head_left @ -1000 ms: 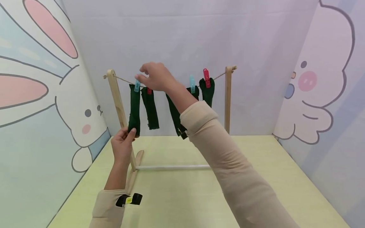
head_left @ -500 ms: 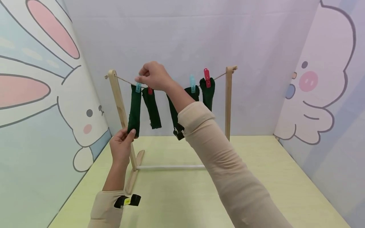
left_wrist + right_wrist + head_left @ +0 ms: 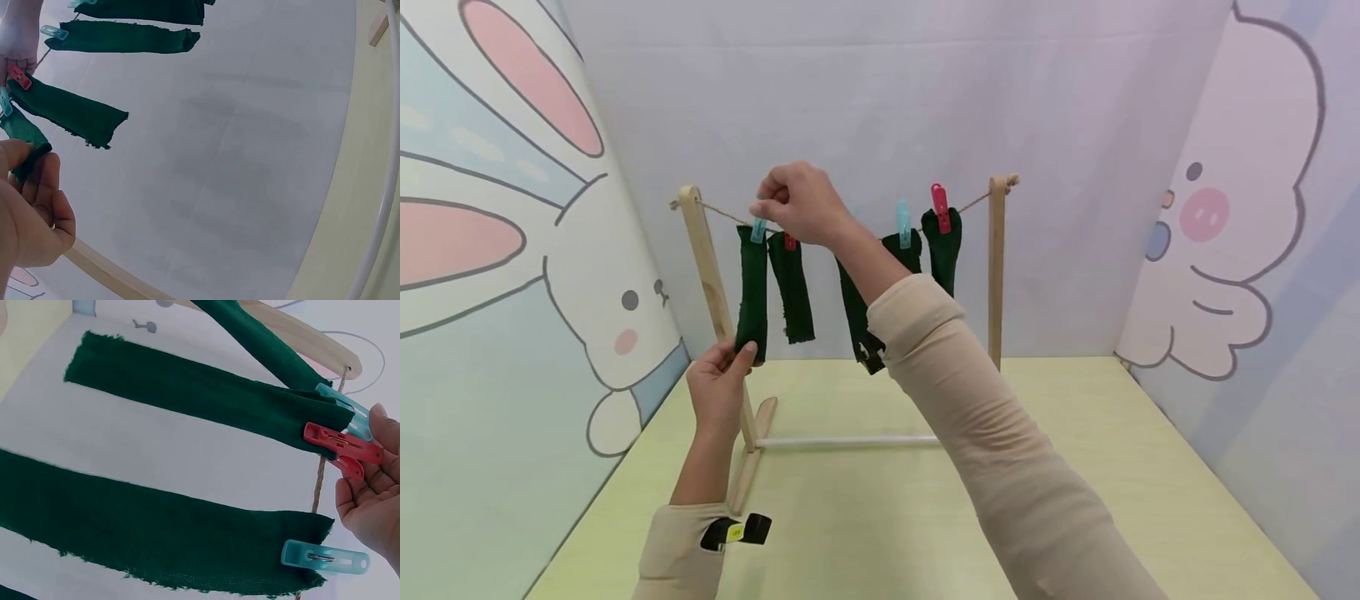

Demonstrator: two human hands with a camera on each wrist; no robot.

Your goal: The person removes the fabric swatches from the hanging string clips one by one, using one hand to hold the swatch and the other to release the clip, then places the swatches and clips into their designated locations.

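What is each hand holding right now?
Left hand: pinching the leftmost green cloth by its lower end.
Right hand: pinching the light-blue clothespin at that cloth's top.

Head view, 9 o'clock: long dark-green cloth strip [image 3: 753,287] is matt; 10 o'clock: translucent blue plastic clothespeg [image 3: 758,232] is smooth, brown twine [image 3: 722,212] rough.

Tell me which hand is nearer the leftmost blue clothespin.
Right. The right hand pinches the blue clothespin; the left hand is below it, holding the bottom of the green cloth strip.
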